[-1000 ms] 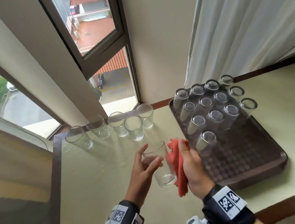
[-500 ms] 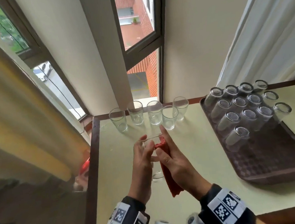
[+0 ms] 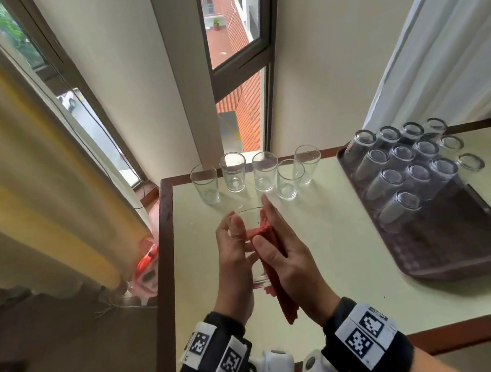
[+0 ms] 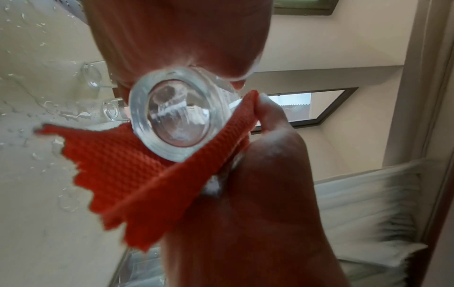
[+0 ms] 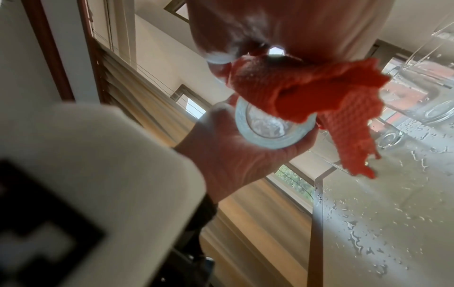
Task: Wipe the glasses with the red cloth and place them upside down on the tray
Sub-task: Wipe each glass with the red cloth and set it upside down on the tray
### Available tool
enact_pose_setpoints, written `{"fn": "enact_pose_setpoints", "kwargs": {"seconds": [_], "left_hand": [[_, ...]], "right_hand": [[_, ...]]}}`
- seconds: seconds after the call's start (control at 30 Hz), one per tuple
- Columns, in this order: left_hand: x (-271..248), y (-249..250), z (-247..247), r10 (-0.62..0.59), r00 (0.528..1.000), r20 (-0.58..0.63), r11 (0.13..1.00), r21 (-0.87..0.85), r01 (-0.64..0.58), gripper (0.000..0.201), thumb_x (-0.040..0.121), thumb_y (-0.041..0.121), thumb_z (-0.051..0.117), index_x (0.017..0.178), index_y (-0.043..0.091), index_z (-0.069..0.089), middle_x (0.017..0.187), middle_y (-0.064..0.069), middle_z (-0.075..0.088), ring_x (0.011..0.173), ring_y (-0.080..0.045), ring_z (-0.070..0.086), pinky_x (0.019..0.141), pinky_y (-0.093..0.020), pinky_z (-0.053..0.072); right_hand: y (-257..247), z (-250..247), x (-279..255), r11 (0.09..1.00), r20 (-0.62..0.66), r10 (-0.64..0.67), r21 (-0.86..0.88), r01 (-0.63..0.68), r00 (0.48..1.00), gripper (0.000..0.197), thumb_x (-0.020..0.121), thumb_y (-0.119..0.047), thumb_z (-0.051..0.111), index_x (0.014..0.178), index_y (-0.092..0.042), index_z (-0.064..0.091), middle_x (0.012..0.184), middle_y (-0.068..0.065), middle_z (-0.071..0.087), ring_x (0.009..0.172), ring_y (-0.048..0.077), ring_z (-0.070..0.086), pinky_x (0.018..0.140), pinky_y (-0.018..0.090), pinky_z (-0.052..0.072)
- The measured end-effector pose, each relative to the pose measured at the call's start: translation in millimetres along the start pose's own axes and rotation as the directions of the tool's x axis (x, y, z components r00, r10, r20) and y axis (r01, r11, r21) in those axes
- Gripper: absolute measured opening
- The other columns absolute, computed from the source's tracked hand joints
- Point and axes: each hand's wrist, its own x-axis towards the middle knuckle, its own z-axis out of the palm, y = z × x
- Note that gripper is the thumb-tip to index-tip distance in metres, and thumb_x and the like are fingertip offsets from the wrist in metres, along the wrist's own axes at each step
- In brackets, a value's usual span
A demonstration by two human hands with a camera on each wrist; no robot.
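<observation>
My left hand (image 3: 234,249) grips a clear glass (image 3: 250,225) above the pale table, mouth pointing away from me; its thick base (image 4: 172,116) fills the left wrist view. My right hand (image 3: 279,243) holds the red cloth (image 3: 282,292) against the glass wall, thumb pushing cloth in at the rim, fingers along the outside. The cloth (image 4: 137,174) hangs below the glass, and its bunched folds (image 5: 307,93) show in the right wrist view. Several upright glasses (image 3: 265,177) stand in a row at the table's far edge. The brown tray (image 3: 461,239) on the right carries several upside-down glasses (image 3: 405,166).
Water drops lie on the table top (image 5: 393,223). A yellow curtain (image 3: 21,182) hangs left of the table, a white curtain (image 3: 451,37) behind the tray. The window (image 3: 235,63) stands behind the glass row. The tray's near half is bare.
The camera view has swung left and up. The glass and cloth stayed in my hands, and my right hand shifted from beside the glass to pressing the cloth onto its rim and wall.
</observation>
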Motion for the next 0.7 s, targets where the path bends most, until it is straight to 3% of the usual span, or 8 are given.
{"fn": "enact_pose_setpoints", "kwargs": {"seconds": [0.07,0.13,0.27,0.37,0.43,0.53,0.6,0.7], "left_hand": [[-2,2,6,-0.008,1.0,0.004,1.0,0.015,0.008,0.046,0.093,0.067,0.04,0.122,0.032,0.048,0.118,-0.005,0.067,0.103,-0.013,0.069,0.092,-0.038,0.053],[-4,2,14,-0.014,1.0,0.005,1.0,0.024,0.014,0.046,0.09,0.064,0.039,0.122,0.032,0.047,0.121,-0.006,0.066,0.106,-0.015,0.068,0.09,-0.036,0.053],[-3,-1,28,0.021,1.0,0.003,0.997,0.071,-0.021,0.066,0.087,0.069,0.045,0.136,0.026,0.041,0.122,0.001,0.062,0.104,-0.007,0.067,0.079,-0.023,0.054],[1,-2,35,0.054,0.996,-0.068,0.986,0.163,-0.042,0.09,0.069,0.091,0.048,0.136,0.031,0.045,0.13,0.002,0.046,0.121,-0.013,0.054,0.093,-0.038,0.055],[3,-2,39,0.057,0.996,-0.067,0.987,0.152,-0.046,0.085,0.073,0.087,0.048,0.134,0.028,0.047,0.131,-0.002,0.049,0.116,-0.012,0.058,0.091,-0.038,0.057],[1,-1,44,0.088,0.996,-0.032,0.986,0.142,-0.083,0.061,0.085,0.064,0.043,0.134,0.026,0.043,0.115,-0.004,0.065,0.092,-0.003,0.069,0.069,-0.015,0.053],[1,-2,48,0.119,0.993,-0.001,0.981,0.155,-0.117,0.056,0.086,0.058,0.042,0.132,0.027,0.046,0.114,-0.005,0.067,0.091,-0.004,0.07,0.066,-0.013,0.053],[2,-1,58,0.163,0.986,0.023,0.974,0.153,-0.165,0.056,0.084,0.066,0.049,0.126,0.029,0.049,0.113,-0.01,0.068,0.086,-0.01,0.071,0.066,-0.018,0.053]], "right_hand": [[1,-3,1,0.999,-0.01,-0.027,-0.018,0.027,1.0,0.067,0.084,-0.078,0.042,0.145,-0.061,0.022,0.158,-0.013,0.033,0.146,0.013,0.032,0.117,0.047,0.033],[1,-6,7,0.999,-0.05,-0.032,-0.026,0.031,0.998,0.065,0.086,-0.073,0.039,0.147,-0.056,0.024,0.155,-0.013,0.037,0.142,0.011,0.038,0.114,0.045,0.038],[1,-18,18,1.0,-0.078,0.012,0.008,-0.011,0.997,0.061,0.09,-0.069,0.039,0.146,-0.049,0.029,0.134,0.01,0.057,0.117,0.025,0.061,0.095,0.049,0.053],[2,-26,20,0.997,-0.07,0.025,0.07,-0.02,0.997,0.061,0.093,-0.063,0.042,0.149,-0.04,0.03,0.125,0.01,0.06,0.096,0.027,0.069,0.081,0.048,0.059],[4,-30,17,0.999,-0.067,0.007,0.054,-0.004,0.998,0.065,0.091,-0.065,0.043,0.15,-0.043,0.027,0.128,0.005,0.055,0.096,0.019,0.069,0.08,0.04,0.06],[6,-36,10,0.999,-0.082,-0.018,-0.039,0.015,0.996,0.063,0.094,-0.058,0.04,0.153,-0.041,0.022,0.128,-0.001,0.049,0.099,-0.005,0.06,0.077,0.017,0.054],[5,-41,10,0.999,-0.107,-0.026,-0.036,0.022,0.994,0.066,0.09,-0.06,0.042,0.151,-0.045,0.024,0.129,-0.002,0.05,0.103,0.0,0.059,0.082,0.023,0.056],[-3,-49,21,0.992,-0.135,0.044,0.123,-0.027,0.99,0.065,0.086,-0.065,0.046,0.146,-0.046,0.032,0.12,0.007,0.061,0.097,0.028,0.068,0.084,0.054,0.057]]}}
